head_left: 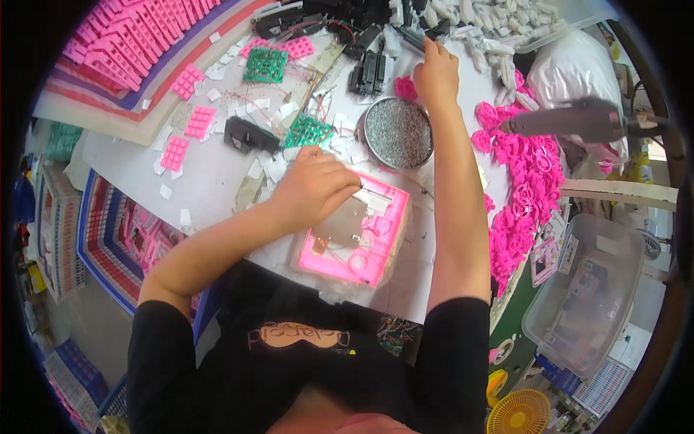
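One pink casing (396, 220) under curled left hand (316, 186), well beyond it right hand (438, 76); hands' grasp unclear

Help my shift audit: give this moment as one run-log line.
Left hand: over square pink plastic casing | Right hand: at dark plastic pieces | Round dish of small grey pieces: between hands

R hand (438, 74) fwd, L hand (315, 185) nearer

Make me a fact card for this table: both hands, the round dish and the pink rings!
Left hand: over the pink case; grip unclear
Right hand: beside the black parts, far side
Round dish: full of tiny grey pieces
Pink rings: heaped, right side
Grey tool: tip pointing left
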`<state>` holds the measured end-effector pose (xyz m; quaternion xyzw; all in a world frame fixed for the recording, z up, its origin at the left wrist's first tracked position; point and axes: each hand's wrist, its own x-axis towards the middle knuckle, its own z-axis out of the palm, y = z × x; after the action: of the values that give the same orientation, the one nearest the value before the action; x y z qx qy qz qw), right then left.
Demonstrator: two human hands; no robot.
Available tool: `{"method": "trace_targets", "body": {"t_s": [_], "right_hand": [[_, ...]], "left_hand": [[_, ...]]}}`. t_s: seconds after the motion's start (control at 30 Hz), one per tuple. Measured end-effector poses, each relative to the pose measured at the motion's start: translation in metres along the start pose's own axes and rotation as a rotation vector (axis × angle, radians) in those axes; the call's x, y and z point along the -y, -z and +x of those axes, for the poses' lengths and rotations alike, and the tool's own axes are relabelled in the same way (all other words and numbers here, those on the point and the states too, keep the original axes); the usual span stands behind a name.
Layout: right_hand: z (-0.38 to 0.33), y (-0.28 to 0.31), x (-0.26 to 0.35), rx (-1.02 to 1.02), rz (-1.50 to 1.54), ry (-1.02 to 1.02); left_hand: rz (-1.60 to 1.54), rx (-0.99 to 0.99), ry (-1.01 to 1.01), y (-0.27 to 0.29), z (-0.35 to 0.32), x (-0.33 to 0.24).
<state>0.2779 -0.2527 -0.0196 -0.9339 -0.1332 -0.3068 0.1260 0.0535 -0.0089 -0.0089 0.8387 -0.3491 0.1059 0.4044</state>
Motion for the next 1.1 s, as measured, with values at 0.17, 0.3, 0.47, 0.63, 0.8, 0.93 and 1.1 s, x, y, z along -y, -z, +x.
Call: {"method": "trace_targets", "body": {"t_s": [0.17, 0.3, 0.47, 0.63, 0.8, 0.93, 1.1], "right_hand": [[0.025, -0.042, -0.030, 0.142, -0.150, -0.069], [0.012, -0.015, -0.037, -0.020, 0.030, -0.122], [-0.093, 0.171, 0.040, 0.336, 0.779, -0.209], [-0.157, 0.219, 0.095, 0.822, 0.863, -0.102], [-0.148, 0.207, 0.117, 0.813, 0.807, -0.036], [-0.152, 0.211, 0.110, 0.831, 0.749, -0.006], [-0.167, 0.191, 0.123, 0.611, 0.621, -0.107]], "left_hand": [[-0.032, -0.019, 0.048, 0.003, -0.006, -0.002], [-0.037, -0.002, 0.048, 0.004, -0.005, 0.005], [-0.130, 0.011, 0.088, 0.007, -0.006, 0.009], [-0.213, 0.049, 0.121, 0.014, -0.009, 0.013], [-0.042, 0.041, -0.007, 0.011, -0.001, 0.010], [-0.007, 0.048, 0.102, 0.014, -0.004, 0.013], [-0.008, 0.152, -0.057, 0.027, 0.007, 0.005]]}}
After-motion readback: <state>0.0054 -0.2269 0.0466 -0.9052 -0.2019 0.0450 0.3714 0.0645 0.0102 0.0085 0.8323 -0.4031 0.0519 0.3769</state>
